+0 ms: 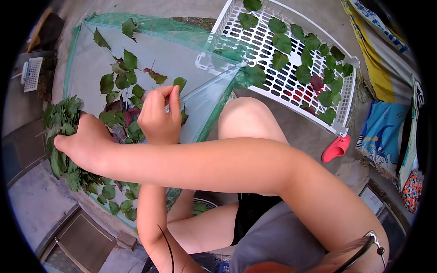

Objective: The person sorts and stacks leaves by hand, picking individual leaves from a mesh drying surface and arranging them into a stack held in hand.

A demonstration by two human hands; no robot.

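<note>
My right hand [88, 141] reaches across my left arm to the far left, gripping a thick bunch of serrated green leaves [63, 119]; most of its fingers are hidden. My left hand [159, 113] is over the pale mesh sheet [91, 77] with green edging, its fingers curled into a pinch. A green leaf [180, 83] shows right beside the fingertips; whether they hold it is unclear. Loose green and purplish leaves [122, 81] are scattered on the mesh around my left hand, with more green leaves [109, 192] below my right forearm.
A white slotted crate [268, 84] with scattered leaves stands at the upper right, touching the mesh's edge. A pink clog [336, 149] lies below it. Colourful bags [382, 132] are at the far right. My knees are beneath my arms. A small white basket [33, 74] is far left.
</note>
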